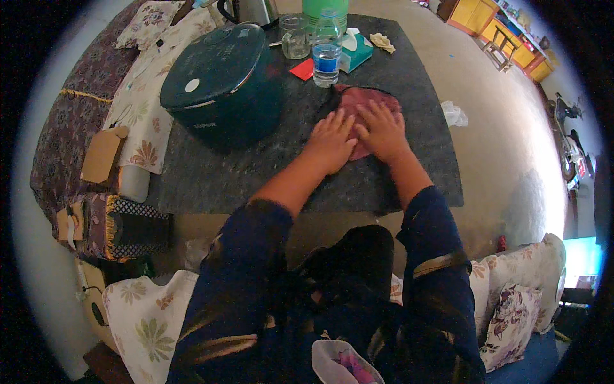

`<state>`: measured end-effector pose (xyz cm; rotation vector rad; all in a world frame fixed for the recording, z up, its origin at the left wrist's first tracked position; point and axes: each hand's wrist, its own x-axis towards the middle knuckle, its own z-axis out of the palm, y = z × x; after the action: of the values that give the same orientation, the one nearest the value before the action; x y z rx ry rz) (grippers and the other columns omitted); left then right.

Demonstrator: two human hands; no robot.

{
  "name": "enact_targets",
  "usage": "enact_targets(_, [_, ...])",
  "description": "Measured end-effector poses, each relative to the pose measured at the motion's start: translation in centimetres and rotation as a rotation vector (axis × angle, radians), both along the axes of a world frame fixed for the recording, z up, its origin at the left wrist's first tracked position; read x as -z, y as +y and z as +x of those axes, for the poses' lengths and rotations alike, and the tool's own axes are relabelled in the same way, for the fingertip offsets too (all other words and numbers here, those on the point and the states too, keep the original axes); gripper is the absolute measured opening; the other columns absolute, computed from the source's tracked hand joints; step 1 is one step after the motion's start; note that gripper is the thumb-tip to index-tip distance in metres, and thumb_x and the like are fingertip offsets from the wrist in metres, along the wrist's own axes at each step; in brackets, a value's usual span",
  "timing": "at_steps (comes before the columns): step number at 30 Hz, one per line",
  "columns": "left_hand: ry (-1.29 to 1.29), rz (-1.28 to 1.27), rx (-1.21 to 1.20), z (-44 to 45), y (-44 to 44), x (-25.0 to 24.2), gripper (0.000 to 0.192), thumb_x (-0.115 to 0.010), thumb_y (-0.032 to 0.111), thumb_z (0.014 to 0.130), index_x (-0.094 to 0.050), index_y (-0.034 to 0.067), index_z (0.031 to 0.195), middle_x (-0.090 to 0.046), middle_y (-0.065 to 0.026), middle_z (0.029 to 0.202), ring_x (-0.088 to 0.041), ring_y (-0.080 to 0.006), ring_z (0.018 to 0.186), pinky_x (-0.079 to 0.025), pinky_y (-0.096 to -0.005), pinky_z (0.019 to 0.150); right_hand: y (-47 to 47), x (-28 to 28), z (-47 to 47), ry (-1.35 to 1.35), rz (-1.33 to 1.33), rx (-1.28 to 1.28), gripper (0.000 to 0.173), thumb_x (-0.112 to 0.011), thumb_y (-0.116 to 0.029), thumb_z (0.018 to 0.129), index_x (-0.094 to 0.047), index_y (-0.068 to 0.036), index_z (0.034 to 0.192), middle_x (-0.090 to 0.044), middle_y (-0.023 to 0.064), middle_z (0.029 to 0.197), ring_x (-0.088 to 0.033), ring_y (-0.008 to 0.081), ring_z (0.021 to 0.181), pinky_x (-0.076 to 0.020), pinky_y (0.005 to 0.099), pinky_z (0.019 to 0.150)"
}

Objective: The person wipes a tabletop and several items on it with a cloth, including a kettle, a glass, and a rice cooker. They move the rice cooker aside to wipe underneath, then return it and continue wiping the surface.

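A reddish cloth item with a dark edge (369,96) lies on the dark-covered table (225,182), just below the water bottle. Flat on its left part rests my left hand (332,141), fingers spread a little. My right hand (381,129) presses on its upper right part, with the fingers apart. The thumbs are close together over the cloth. Neither hand grips anything that I can see. What lies beneath the palms is hidden.
A dark green Supor rice cooker (220,86) stands at the left. Farther back are a plastic water bottle (327,62), a red packet (302,70), a glass jar (295,43), a tissue box (357,54), a green container (326,14) and a metal kettle (254,10).
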<state>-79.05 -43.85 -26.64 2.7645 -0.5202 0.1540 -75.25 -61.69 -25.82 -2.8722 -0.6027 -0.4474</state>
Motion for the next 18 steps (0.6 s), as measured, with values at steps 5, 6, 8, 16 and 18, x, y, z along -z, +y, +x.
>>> enact_targets(5, [-0.001, 0.018, 0.147, 2.9, -10.0, 0.4, 0.060, -0.045, 0.038, 0.102, -0.033, 0.010, 0.154, -0.025, -0.0160, 0.162, -0.026, -0.0365, 0.148, -0.022, -0.0492, 0.120, -9.1, -0.6, -1.0, 0.121, -0.059, 0.303, 0.053, -0.052, -0.041, 0.096, -0.048, -0.024, 0.146, -0.040, 0.0114, 0.156, -0.033, 0.0328, 0.145, -0.0236, 0.0595, 0.115])
enact_targets(6, [0.013, 0.014, 0.174, 2.1, -11.8, 0.5, 0.060, -0.045, 0.038, 0.102, -0.033, 0.010, 0.154, -0.024, -0.0158, 0.163, -0.027, -0.0372, 0.148, -0.023, -0.0495, 0.120, -10.9, -0.6, -2.5, 0.119, -0.034, 0.313, 0.053, -0.052, -0.042, 0.096, -0.048, -0.025, 0.147, -0.040, 0.0114, 0.156, -0.032, 0.0332, 0.146, -0.0232, 0.0596, 0.115])
enact_targets(8, [-0.004, 0.017, 0.273, 0.0, -14.1, 0.6, 0.060, -0.046, 0.038, 0.101, -0.035, 0.010, 0.153, -0.026, -0.0159, 0.162, -0.028, -0.0373, 0.147, -0.022, -0.0500, 0.120, -13.2, -0.5, -6.0, 0.144, 0.001, 0.361, 0.054, -0.052, -0.043, 0.096, -0.047, -0.025, 0.147, -0.039, 0.0112, 0.156, -0.031, 0.0338, 0.146, -0.0224, 0.0597, 0.117])
enact_targets(16, [-0.065, -0.139, 0.396, -10.8, -10.7, 0.9, 0.063, -0.055, 0.034, 0.097, -0.038, 0.007, 0.150, -0.030, -0.0196, 0.159, -0.029, -0.0377, 0.146, -0.022, -0.0488, 0.120, -10.7, -0.9, -18.0, 0.160, 0.082, 0.335, 0.054, -0.057, -0.033, 0.094, -0.049, -0.019, 0.145, -0.036, 0.0178, 0.156, -0.030, 0.0408, 0.145, -0.0213, 0.0629, 0.114])
enact_targets(18, [-0.070, -0.086, 0.352, -13.3, -7.5, 0.8, 0.064, -0.056, 0.034, 0.096, -0.037, 0.006, 0.151, -0.029, -0.0196, 0.160, -0.029, -0.0371, 0.147, -0.022, -0.0488, 0.120, -8.3, -1.3, -19.1, 0.133, 0.094, 0.208, 0.054, -0.058, -0.033, 0.093, -0.050, -0.019, 0.145, -0.035, 0.0174, 0.156, -0.030, 0.0405, 0.145, -0.0213, 0.0637, 0.114])
